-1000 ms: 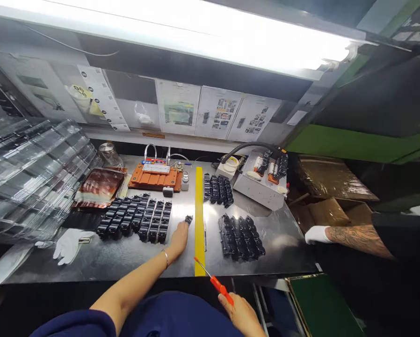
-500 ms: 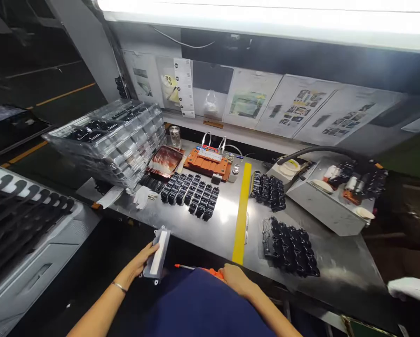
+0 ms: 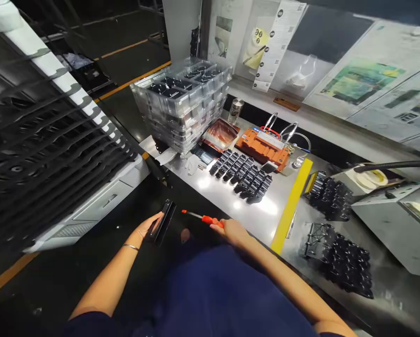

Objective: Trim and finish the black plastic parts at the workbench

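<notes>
Head view, with hours read from its middle, shows two bare hands, one black part (image 3: 163, 222), one red screwdriver (image 3: 212, 220), one stack of clear trays (image 3: 185, 110) at 11 o'clock, one glass jar (image 3: 235, 111) at 1 and one orange block (image 3: 266, 147) between 2 and 3. Three groups of black pieces sit on the steel table (image 3: 220, 196): one (image 3: 242, 175) at 3 o'clock on the near side of one yellow strip (image 3: 291, 206), two beyond it, at 3 (image 3: 331, 199) and 4 (image 3: 341, 262). The pieces in each run together too closely to count.

The left hand (image 3: 147, 225), at 8 o'clock, has its fingers drawn narrow on a long side of the black part, which lies at 2 to 4 o'clock from the fingertips. The right hand (image 3: 231, 229), at 5 o'clock, is curled round the screwdriver's handle; its tip points toward 9 to 10 o'clock, near the part yet apart from it.

The table's front edge slants from 9 o'clock down to between 4 and 5. The held part is outside that edge, over dark floor, with open room toward 7 o'clock before the grey crate (image 3: 106, 196). Bare steel shows between the nearest group and the strip.
</notes>
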### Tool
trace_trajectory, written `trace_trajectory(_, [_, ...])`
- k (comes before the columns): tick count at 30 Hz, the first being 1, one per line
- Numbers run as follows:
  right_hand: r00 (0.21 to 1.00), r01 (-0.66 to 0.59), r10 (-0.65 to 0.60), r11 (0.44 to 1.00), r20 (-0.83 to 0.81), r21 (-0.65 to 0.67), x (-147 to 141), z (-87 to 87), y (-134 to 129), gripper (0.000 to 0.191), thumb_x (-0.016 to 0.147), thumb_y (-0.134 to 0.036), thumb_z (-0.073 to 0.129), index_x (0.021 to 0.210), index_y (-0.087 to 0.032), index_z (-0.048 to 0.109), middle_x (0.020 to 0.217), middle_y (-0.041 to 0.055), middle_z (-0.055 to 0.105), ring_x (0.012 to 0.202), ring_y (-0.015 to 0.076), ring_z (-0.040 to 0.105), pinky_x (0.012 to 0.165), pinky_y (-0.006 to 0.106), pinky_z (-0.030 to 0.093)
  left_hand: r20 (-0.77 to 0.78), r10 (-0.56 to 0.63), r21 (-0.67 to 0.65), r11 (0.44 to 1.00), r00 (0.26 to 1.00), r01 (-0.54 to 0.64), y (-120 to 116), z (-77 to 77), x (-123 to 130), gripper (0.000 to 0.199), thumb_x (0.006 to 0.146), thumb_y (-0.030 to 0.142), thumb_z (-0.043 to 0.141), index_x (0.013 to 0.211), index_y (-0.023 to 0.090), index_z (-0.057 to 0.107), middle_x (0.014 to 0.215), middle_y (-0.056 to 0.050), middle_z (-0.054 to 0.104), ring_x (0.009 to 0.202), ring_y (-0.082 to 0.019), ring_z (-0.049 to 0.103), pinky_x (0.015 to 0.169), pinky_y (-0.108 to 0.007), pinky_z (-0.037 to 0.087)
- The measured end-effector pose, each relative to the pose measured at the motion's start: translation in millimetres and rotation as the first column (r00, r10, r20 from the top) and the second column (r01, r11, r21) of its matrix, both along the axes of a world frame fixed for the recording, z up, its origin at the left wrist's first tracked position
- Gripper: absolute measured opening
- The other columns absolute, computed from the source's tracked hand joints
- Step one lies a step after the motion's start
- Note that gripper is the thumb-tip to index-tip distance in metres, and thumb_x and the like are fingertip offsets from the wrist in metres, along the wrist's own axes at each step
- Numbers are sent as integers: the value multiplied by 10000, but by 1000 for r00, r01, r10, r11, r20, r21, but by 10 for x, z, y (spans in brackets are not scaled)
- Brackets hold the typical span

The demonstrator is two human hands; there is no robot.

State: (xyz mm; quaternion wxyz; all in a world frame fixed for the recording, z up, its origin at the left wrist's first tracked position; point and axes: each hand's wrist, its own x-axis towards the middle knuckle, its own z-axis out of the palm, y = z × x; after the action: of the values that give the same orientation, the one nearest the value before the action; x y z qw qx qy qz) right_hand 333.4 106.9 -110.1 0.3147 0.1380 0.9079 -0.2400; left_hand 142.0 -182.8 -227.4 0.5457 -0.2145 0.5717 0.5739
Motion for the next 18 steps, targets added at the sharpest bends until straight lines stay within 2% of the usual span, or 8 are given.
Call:
trace_trajectory(2, [991, -134, 136, 985, 6, -111, -62, 0, -114, 693, 867, -732, 273, 861, -162, 668, 773, 88, 680, 707, 205, 626, 588, 255, 349, -22, -33, -17, 999, 999, 33, -61, -1, -34, 265, 768, 370, 669, 806, 108, 683, 675, -103, 707, 614, -230, 684, 614, -344, 560])
trace_trajectory(3, [989, -147, 149, 981, 5, -128, -84, 0, -160, 688, 872, -726, 269, 851, -165, 668, 773, 85, 681, 704, 200, 625, 587, 253, 347, -43, -45, -28, 999, 998, 44, -72, -8, -55, 265, 756, 363, 677, 798, 102, 680, 666, -106, 703, 610, -235, 680, 609, -352, 556])
trace_trajectory(6, [1000, -11, 11, 1000, -4, 5, -114, 16, -273, 698, 915, -676, 197, 880, -155, 661, 792, 94, 682, 701, 195, 620, 590, 254, 343, -161, -32, -73, 997, 986, 21, -70, -49, -143, 271, 737, 360, 682, 831, 107, 654, 660, -81, 688, 616, -215, 663, 630, -350, 543])
trace_trajectory(7, [1000, -1, 2, 1000, -3, 20, -112, 28, -311, 697, 916, -674, 197, 876, -155, 661, 785, 93, 681, 693, 193, 617, 587, 255, 339, -217, -15, -94, 996, 976, -5, -66, -64, -178, 282, 736, 368, 680, 862, 119, 639, 669, -62, 682, 625, -199, 656, 646, -342, 538])
trace_trajectory(11, [998, -66, 68, 996, 15, -63, -87, 73, -505, 670, 900, -692, 242, 862, -168, 658, 757, 71, 679, 664, 181, 614, 575, 250, 337, -421, -8, -178, 981, 907, -74, -44, -112, -290, 392, 656, 383, 735, 924, 141, 582, 742, -35, 666, 695, -184, 644, 702, -336, 516])
trace_trajectory(14, [999, -26, 26, 999, 25, 24, -95, 53, -663, 685, 897, -698, 220, 892, -165, 650, 767, 83, 685, 694, 198, 633, 586, 255, 350, -542, -67, -221, 973, 838, -65, 6, -130, -306, 442, 569, 391, 787, 868, 138, 583, 810, -61, 667, 803, -219, 643, 767, -341, 490])
trace_trajectory(18, [997, -70, 68, 995, 38, 68, -112, -26, -824, 741, 864, -742, 188, 906, -165, 651, 776, 100, 696, 732, 226, 656, 600, 265, 369, -654, -150, -270, 962, 741, -43, 101, -123, -292, 433, 620, 466, 733, 864, 136, 595, 875, -95, 670, 893, -262, 629, 811, -357, 459])
